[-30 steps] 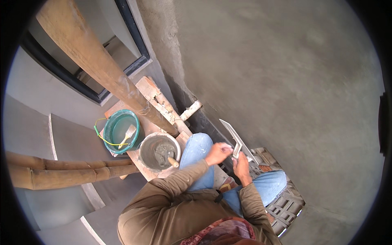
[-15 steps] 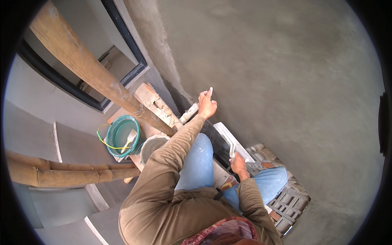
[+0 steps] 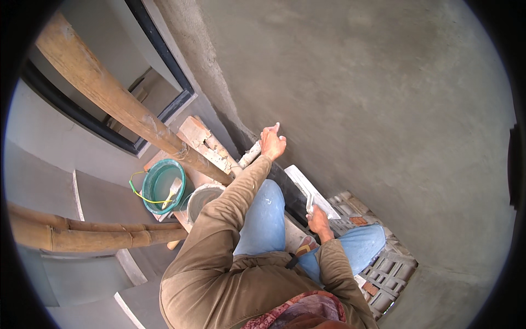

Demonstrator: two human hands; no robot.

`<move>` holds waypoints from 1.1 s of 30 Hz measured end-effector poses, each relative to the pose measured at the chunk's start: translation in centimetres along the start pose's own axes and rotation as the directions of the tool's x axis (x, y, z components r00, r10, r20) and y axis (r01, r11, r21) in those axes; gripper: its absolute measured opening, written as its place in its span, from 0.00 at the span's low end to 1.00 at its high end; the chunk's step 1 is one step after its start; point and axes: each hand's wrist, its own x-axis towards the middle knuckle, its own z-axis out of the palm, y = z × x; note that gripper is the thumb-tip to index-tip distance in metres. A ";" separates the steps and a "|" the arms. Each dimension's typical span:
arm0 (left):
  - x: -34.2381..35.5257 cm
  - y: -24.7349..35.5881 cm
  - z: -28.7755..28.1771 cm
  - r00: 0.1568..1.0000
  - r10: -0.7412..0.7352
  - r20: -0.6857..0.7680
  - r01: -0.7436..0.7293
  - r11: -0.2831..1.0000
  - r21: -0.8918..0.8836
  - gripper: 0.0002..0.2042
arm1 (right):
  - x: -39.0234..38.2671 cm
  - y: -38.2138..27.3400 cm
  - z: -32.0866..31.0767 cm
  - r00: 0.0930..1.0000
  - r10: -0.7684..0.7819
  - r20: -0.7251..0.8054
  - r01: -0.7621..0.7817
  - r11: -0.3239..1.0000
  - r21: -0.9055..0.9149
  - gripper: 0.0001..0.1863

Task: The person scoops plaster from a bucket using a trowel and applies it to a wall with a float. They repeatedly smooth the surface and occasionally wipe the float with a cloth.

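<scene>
My left hand [image 3: 272, 141] is raised at the dark plastered wall [image 3: 372, 98], above the white crusted pipe [image 3: 249, 156]; its fingertips are apart, some bent, with nothing visible in them. Whether it touches the wall, I cannot tell. Lower right, my right hand [image 3: 319, 223] grips the bent handle of a white rectangular plastering trowel [image 3: 297, 178], held beside the wall above my right knee. My left forearm partly hides a mortar bucket [image 3: 197, 198]. A teal bucket [image 3: 156, 183] holds cloudy liquid and a brush [image 3: 173, 191].
A thick bamboo pole [image 3: 109, 82] crosses in front of a black-framed opening [image 3: 164, 113]. Two bamboo poles [image 3: 98, 238] run at the lower left. Rough boards [image 3: 200, 137] lie beside the buckets; a grey lattice of blocks [image 3: 383, 274] is at the lower right, below my legs.
My left hand left the trowel and rose up and leftward toward the wall, then shifted slightly left. My right hand turned the trowel's plate flatter and keeps hold of it.
</scene>
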 end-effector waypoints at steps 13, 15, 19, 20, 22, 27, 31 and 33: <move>-0.2 0.5 0.3 0.994 0.086 -0.072 -0.084 0.996 0.030 0.33 | -0.1 0.1 -0.5 0.999 0.032 0.043 -0.032 0.999 -0.003 0.23; -0.4 0.5 -0.2 0.992 0.092 -0.083 -0.079 0.986 0.147 0.33 | -0.2 0.0 -0.4 0.999 0.027 0.035 -0.026 1.000 -0.012 0.20; -0.9 0.7 -0.6 0.974 0.165 -0.155 -0.130 0.968 0.214 0.33 | -0.3 0.0 -0.6 0.999 0.034 0.040 -0.034 0.999 0.000 0.24; -1.0 0.6 -0.6 0.972 0.178 -0.152 -0.143 0.965 0.219 0.33 | -0.3 0.0 -0.6 0.998 0.035 0.043 -0.035 0.999 0.001 0.24; -1.1 0.7 -0.7 0.972 0.187 -0.144 -0.152 0.963 0.224 0.33 | -0.3 -0.1 -0.6 0.998 0.037 0.049 -0.037 0.999 0.002 0.25; -1.1 0.8 -0.9 0.967 0.207 -0.148 -0.165 0.953 0.253 0.33 | -0.2 0.4 -0.3 0.998 0.028 0.055 -0.028 1.000 0.002 0.26; -1.0 0.6 -1.2 0.963 0.225 -0.152 -0.167 0.932 0.320 0.32 | -0.2 0.0 -0.5 0.996 0.040 0.075 -0.040 0.999 0.000 0.26; -1.0 0.3 -1.4 0.955 0.246 -0.169 -0.187 0.934 0.303 0.31 | -0.2 -0.1 -0.7 0.995 0.048 0.082 -0.048 0.999 -0.002 0.26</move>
